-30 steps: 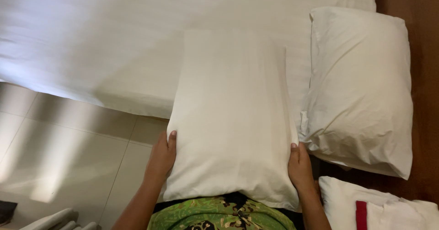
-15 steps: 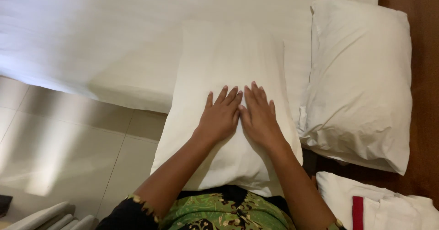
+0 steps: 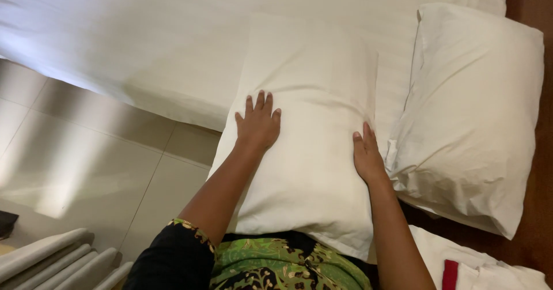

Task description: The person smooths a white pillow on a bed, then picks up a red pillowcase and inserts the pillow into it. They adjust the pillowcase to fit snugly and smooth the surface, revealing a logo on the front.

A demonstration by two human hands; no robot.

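White pillow (image 3: 311, 151) lies half on the bed (image 3: 173, 42), its near end against the person's waist, with the left hand (image 3: 258, 125) pressed flat on top, fingers spread, and the right hand (image 3: 366, 158) flat along its right edge beside a second pillow (image 3: 472, 117).

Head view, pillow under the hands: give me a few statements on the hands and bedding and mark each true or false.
1. The left hand lies flat on the near pillow. True.
2. The right hand grips the second pillow. False: it rests at the near pillow's right edge.
3. Both pillows are white. True.
4. The near pillow lies on the floor. False: it lies on the bed, overhanging its edge.
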